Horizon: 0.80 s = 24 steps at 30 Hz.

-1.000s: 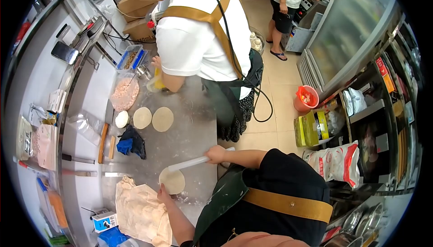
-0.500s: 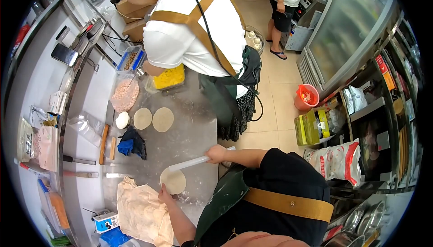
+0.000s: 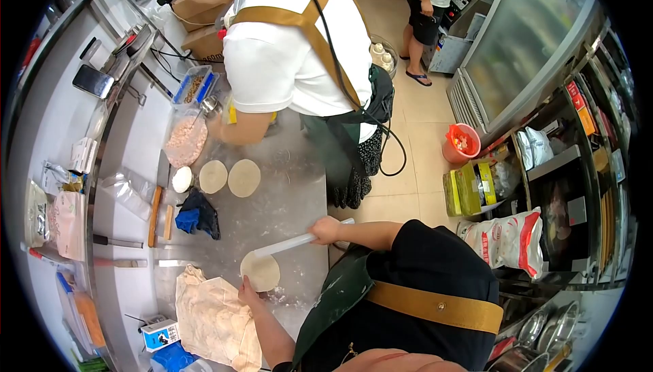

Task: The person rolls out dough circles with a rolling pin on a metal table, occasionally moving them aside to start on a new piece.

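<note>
A flat round of pale dough (image 3: pixel 260 271) lies on the floured steel worktop (image 3: pixel 286 202) in front of me. My right hand (image 3: pixel 325 230) grips one end of a white rolling pin (image 3: pixel 294 243) whose other end rests on the dough's far edge. My left hand (image 3: pixel 247 292) touches the near edge of the dough with its fingers. A cream cloth (image 3: pixel 211 317) lies just left of that hand.
Two rolled rounds (image 3: pixel 229 177) and a small dough ball (image 3: pixel 181 179) lie further along the worktop beside a blue and black rag (image 3: pixel 194 214). A co-worker in a white shirt (image 3: pixel 292 59) leans over containers there. Another person stands by the far counter (image 3: pixel 430 5).
My hands, pin and dough have stayed nearly in place. The co-worker has shifted and now leans an arm down, covering the yellow container seen half a second ago.
</note>
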Motion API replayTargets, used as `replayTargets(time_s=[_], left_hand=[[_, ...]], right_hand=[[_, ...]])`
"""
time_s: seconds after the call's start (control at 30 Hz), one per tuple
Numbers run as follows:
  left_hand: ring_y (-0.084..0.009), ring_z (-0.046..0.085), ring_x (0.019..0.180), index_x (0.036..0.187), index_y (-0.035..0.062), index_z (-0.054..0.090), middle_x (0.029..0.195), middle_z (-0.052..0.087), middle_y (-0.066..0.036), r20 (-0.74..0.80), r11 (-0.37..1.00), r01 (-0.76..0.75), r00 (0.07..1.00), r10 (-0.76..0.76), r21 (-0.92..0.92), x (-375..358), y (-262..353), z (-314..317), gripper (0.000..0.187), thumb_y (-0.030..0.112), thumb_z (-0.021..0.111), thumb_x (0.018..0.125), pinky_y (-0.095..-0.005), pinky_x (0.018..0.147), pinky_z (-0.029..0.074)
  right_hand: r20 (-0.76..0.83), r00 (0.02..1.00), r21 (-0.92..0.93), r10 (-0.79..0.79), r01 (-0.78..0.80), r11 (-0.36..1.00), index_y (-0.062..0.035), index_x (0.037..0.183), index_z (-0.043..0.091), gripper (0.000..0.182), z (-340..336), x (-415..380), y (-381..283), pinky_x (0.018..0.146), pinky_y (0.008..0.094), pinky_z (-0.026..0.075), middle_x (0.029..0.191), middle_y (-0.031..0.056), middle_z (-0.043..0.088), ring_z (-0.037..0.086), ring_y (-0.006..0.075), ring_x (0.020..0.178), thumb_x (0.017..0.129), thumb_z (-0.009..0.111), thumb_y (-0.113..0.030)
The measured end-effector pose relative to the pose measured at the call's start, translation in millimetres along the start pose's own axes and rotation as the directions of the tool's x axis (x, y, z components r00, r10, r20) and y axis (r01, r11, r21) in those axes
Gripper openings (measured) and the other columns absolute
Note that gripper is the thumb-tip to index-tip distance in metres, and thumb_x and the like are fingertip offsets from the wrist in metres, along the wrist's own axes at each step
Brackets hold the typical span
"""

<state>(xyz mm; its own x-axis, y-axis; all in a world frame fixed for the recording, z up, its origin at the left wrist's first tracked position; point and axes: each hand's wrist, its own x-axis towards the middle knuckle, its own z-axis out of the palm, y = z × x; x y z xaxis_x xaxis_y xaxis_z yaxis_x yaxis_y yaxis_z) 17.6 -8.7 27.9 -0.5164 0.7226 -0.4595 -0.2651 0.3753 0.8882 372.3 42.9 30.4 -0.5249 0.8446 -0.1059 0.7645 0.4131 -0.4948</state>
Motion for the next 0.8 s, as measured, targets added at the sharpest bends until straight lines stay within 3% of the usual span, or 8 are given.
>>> replayTargets(time_s=[0.37, 0.8], left_hand=[[-0.0221, 0.063, 0.065, 0.090, -0.0022, 0.063, 0.083, 0.065, -0.009, -0.009, 0.999, -0.041, 0.999, 0.041, -0.011, 12, -10, -4, 0.029, 0.025, 0.070, 0.085, -0.0341, 0.050, 0.052], [-0.0202, 0.062, 0.070, 0.090, -0.0028, 0.064, 0.085, 0.065, -0.008, -0.027, 1.000, -0.026, 0.999, 0.027, 0.009, 18, -13, -8, 0.029, 0.024, 0.072, 0.083, -0.0329, 0.059, 0.052]], right_hand=[[0.011, 1.000, 0.013, 0.009, -0.009, 1.000, -0.0094, 0.083, 0.063, 0.031, -6, -1, -1, 0.064, 0.0478, 0.050, 0.071, 0.0153, 0.064, 0.063, 0.0364, 0.069, 0.080, 0.064, -0.040], [0.043, 0.998, 0.121, -0.052, 0.047, 0.992, -0.0080, 0.084, 0.060, 0.035, 0, 6, 12, 0.065, 0.0495, 0.047, 0.071, 0.0173, 0.062, 0.061, 0.0392, 0.070, 0.080, 0.064, -0.042]])
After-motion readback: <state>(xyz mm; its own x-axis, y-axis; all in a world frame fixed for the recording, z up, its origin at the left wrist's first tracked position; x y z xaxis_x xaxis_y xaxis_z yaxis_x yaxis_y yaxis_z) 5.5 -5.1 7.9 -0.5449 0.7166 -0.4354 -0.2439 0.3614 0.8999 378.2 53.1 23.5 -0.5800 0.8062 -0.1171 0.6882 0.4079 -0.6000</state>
